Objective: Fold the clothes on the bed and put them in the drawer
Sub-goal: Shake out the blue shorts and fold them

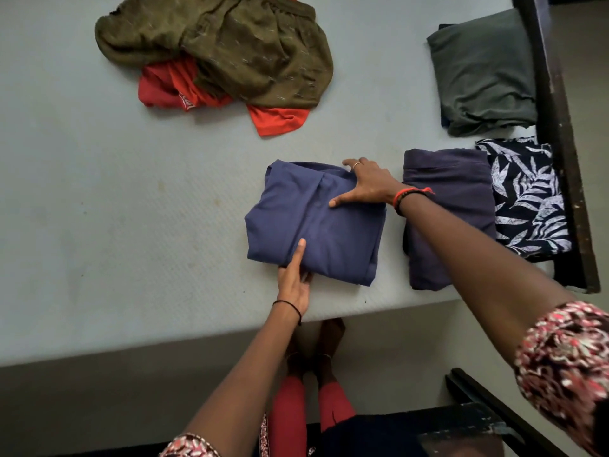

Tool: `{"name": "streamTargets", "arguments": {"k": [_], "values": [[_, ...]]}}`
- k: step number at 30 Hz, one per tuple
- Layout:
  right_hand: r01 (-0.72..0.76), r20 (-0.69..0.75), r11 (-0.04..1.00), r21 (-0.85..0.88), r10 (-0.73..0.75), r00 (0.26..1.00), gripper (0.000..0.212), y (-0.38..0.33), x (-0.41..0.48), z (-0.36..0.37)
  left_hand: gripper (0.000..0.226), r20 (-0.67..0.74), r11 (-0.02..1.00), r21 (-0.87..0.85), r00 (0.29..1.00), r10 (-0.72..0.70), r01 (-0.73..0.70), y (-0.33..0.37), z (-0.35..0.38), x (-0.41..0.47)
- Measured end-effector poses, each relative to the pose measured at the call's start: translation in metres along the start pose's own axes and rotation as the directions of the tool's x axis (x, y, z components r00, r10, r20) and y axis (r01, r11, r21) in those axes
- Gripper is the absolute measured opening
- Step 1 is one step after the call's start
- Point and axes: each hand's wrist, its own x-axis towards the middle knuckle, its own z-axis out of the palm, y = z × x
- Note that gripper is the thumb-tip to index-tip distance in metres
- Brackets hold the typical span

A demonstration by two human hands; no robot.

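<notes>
The bed (99,199) carries all the clothes in view, on a pale grey mattress. A blue garment (316,222) lies near the bed's front edge, folded into a thick, roughly square bundle with several layers showing along its right side and a soft crease running down its top.

Both hands are on this bundle, well apart from each other. The left hand (294,280) holds the near edge, with its thumb laid on top of the cloth and its fingers tucked under the fold. The right hand (369,186) rests flat on the far right corner, fingers straight and thumb spread toward the middle. It wears a ring, and a red band sits on its wrist.

Just to the right lie 2 folded pieces side by side: a dark purple garment (448,179), partly under the right forearm, and a navy leaf-print garment (527,196) against the dark wooden bed frame (560,127). Beyond them sits a folded grey garment (481,70).

At the far side of the mattress, 2 unfolded pieces are heaped together: a crumpled olive-green garment (230,51) on top of a red garment (273,120).
</notes>
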Motion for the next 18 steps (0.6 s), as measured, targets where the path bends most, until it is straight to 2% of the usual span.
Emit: {"name": "streamTargets", "arguments": {"k": [3, 6, 10, 14, 18], "values": [[-0.014, 0.029, 1.000, -0.001, 0.014, 0.999, 0.092, -0.003, -0.007, 0.009, 0.055, 0.017, 0.999, 0.009, 0.999, 0.049, -0.049, 0.008, 0.002, 0.006], [-0.106, 0.074, 0.975, 0.196, 0.093, 0.993, 0.082, -0.003, -0.017, 0.025, 0.056, -0.001, 0.993, 0.051, 0.994, 0.110, -0.110, 0.015, -0.005, 0.011], [-0.212, 0.031, 0.906, 0.367, 0.216, 0.976, 0.060, -0.002, -0.032, 0.043, 0.058, 0.003, 0.986, 0.134, 0.995, 0.095, -0.095, 0.025, -0.008, 0.017], [-0.218, -0.019, 0.773, 0.596, 0.285, 0.958, 0.044, 0.002, -0.060, 0.053, 0.056, 0.039, 0.931, 0.340, 0.991, 0.124, -0.130, 0.041, 0.001, 0.018], [-0.200, -0.111, 0.603, 0.772, 0.438, 0.892, 0.049, 0.020, -0.094, 0.067, 0.053, 0.183, 0.793, 0.577, 0.977, 0.106, -0.194, 0.055, 0.023, 0.024]]}}
